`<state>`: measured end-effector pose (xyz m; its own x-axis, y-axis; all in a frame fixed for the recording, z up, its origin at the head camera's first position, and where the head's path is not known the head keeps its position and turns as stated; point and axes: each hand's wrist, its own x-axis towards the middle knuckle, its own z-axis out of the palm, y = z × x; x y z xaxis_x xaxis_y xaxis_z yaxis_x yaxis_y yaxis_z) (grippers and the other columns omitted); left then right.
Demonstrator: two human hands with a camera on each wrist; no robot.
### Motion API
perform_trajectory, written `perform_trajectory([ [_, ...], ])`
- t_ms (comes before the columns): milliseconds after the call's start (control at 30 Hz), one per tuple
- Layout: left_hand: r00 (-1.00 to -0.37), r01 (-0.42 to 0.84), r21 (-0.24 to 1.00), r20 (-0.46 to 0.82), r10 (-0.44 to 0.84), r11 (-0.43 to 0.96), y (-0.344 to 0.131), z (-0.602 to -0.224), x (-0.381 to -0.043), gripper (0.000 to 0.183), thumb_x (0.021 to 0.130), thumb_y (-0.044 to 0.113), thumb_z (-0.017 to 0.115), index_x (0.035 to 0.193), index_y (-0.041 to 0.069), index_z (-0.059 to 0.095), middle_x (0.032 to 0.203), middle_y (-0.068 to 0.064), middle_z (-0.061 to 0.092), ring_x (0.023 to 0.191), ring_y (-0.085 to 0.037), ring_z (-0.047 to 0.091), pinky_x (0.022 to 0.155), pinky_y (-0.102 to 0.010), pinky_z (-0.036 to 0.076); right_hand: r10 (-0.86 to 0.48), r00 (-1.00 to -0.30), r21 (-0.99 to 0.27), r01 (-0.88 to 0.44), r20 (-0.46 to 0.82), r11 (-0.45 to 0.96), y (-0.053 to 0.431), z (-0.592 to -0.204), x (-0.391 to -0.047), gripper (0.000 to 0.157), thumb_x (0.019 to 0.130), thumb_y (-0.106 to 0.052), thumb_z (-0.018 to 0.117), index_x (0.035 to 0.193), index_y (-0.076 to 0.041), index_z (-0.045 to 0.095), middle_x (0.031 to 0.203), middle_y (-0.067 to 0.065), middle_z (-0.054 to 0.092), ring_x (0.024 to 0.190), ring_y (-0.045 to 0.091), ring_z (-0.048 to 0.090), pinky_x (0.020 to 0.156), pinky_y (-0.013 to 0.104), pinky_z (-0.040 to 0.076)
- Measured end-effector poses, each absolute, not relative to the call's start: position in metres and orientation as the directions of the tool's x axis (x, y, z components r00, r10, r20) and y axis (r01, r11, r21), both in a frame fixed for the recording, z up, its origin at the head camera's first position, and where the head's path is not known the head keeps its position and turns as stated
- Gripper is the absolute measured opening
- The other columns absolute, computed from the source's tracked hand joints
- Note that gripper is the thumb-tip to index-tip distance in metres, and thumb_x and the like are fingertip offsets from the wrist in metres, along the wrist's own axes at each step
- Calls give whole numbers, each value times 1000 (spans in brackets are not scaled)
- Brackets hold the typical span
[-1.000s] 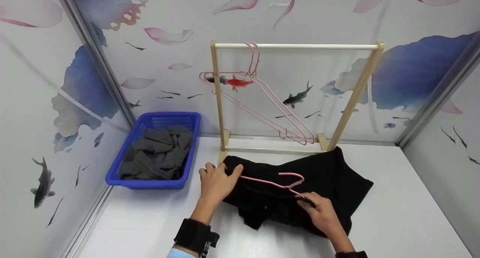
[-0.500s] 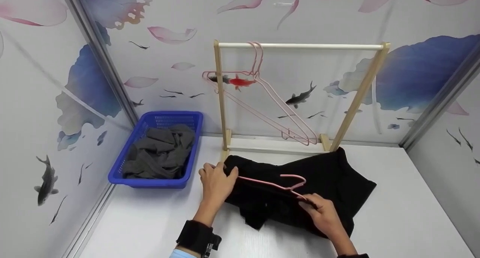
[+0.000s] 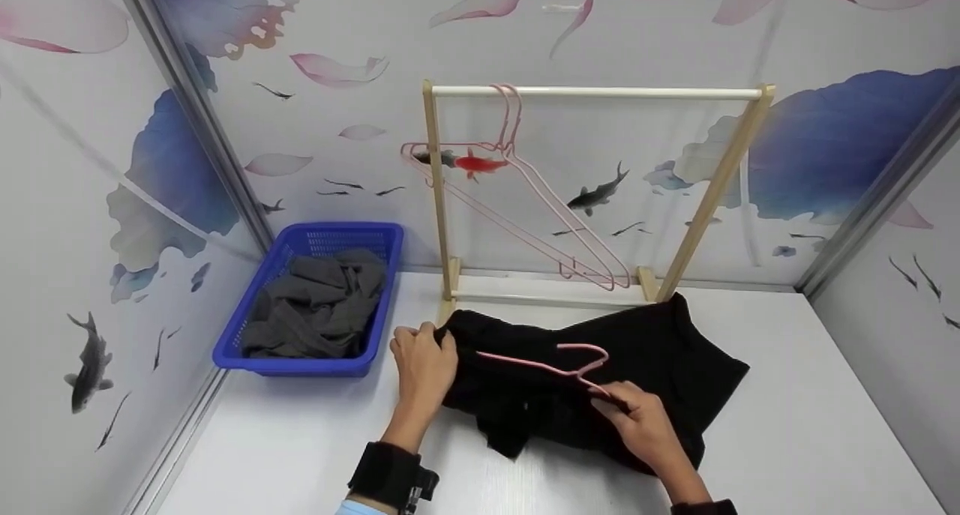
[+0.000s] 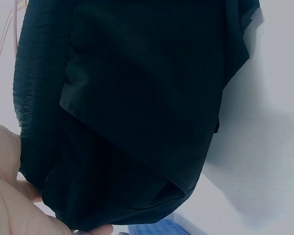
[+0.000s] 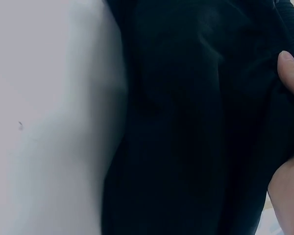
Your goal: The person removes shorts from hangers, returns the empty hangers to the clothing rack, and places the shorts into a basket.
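Note:
Black pants (image 3: 637, 350) with a gathered elastic waistband (image 4: 36, 98) lie bunched across the white table. A pink clothes hanger (image 3: 525, 361) sits at the waist, its hook and part of its arms showing; the fabric hides the rest. My left hand (image 3: 424, 365) pinches the left end of the waistband, just beyond the hanger arm's visible end. At the other side, my right hand (image 3: 637, 421) grips the waistband beside the hanger's right arm; whether it also holds the hanger I cannot tell. In the right wrist view, the thumb (image 5: 290, 73) presses on the black fabric.
A blue basket (image 3: 382, 305) with crumpled grey clothing (image 3: 315, 305) stands to the left. Behind the pants rises a wood-and-white clothes rack (image 3: 600, 93), with pink hangers (image 3: 555, 193) on its bar. Printed wall panels enclose the table (image 3: 810, 425).
My left hand has shifted slightly left, its thumb coming away from the hanger arm and drawing along the waistband. The right hand and the hanger have hardly moved.

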<state>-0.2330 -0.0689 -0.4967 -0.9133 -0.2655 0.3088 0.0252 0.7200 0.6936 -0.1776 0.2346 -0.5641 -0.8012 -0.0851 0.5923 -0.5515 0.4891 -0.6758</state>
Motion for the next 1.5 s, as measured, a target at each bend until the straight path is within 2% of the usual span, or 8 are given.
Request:
perform_trajectory([
  [300, -891, 82, 765, 343, -296, 639, -69, -489, -236, 18, 97, 13, 66, 94, -4, 68, 105, -25, 54, 103, -42, 54, 93, -52, 47, -83, -839, -687, -493, 538, 534, 239, -552, -185, 30, 79, -2, 86, 104, -16, 78, 100, -10, 74, 94, 4, 66, 85, 11, 45],
  [433, -886, 102, 790, 349, -307, 605, -68, -484, -238, 16, 97, 12, 67, 97, -3, 69, 105, -24, 57, 103, -42, 58, 92, -53, 49, -78, -809, -675, -534, 582, 509, 242, -553, -189, 31, 81, 1, 83, 109, -12, 78, 106, -5, 75, 101, 6, 66, 92, 10, 43],
  [600, -883, 121, 799, 357, -303, 589, -68, -481, -240, 18, 98, 14, 67, 104, -3, 71, 108, -25, 61, 103, -43, 63, 91, -54, 51, -38, -809, -711, -536, 586, 454, 242, -555, -191, 19, 85, 8, 76, 88, -12, 74, 83, -4, 69, 80, 2, 60, 75, 12, 44],
  [733, -889, 126, 797, 355, -290, 590, -69, -479, -241, 20, 99, 16, 67, 107, -1, 72, 107, -23, 66, 104, -43, 65, 92, -54, 51, 31, -872, -803, -435, 488, 407, 241, -557, -191, 36, 88, 10, 71, 66, -14, 55, 63, -14, 43, 59, -2, 40, 52, 20, 32],
  [867, -897, 126, 808, 341, -282, 576, -71, -480, -240, 22, 99, 17, 66, 108, -1, 74, 107, -21, 69, 105, -41, 67, 93, -54, 52, 70, -898, -842, -377, 434, 385, 240, -558, -190, 45, 89, 9, 70, 60, -13, 44, 60, -14, 34, 54, -1, 32, 48, 26, 26],
  [1100, -885, 123, 842, 333, -326, 526, -76, -482, -241, 21, 98, 16, 66, 108, 0, 75, 105, -18, 72, 105, -39, 68, 93, -54, 52, 41, -896, -851, -406, 443, 333, 242, -559, -189, 35, 93, 4, 68, 67, -16, 58, 63, -13, 43, 59, 1, 42, 53, 24, 35],
  [1333, -887, 98, 898, 274, -371, 429, -78, -483, -239, 24, 100, 19, 66, 111, 2, 77, 114, -17, 74, 113, -37, 68, 99, -52, 51, 69, -884, -832, -406, 462, 377, 236, -551, -182, 23, 90, 10, 68, 77, -8, 70, 70, -12, 51, 67, 3, 49, 61, 20, 40],
  [1500, -882, 90, 933, 237, -407, 348, -80, -485, -237, 23, 100, 17, 63, 111, 2, 78, 114, -16, 76, 113, -36, 69, 99, -51, 52, 69, -918, -872, -344, 390, 349, 242, -559, -186, 20, 94, -1, 71, 82, -17, 73, 74, -10, 58, 72, 6, 54, 67, 21, 43],
])
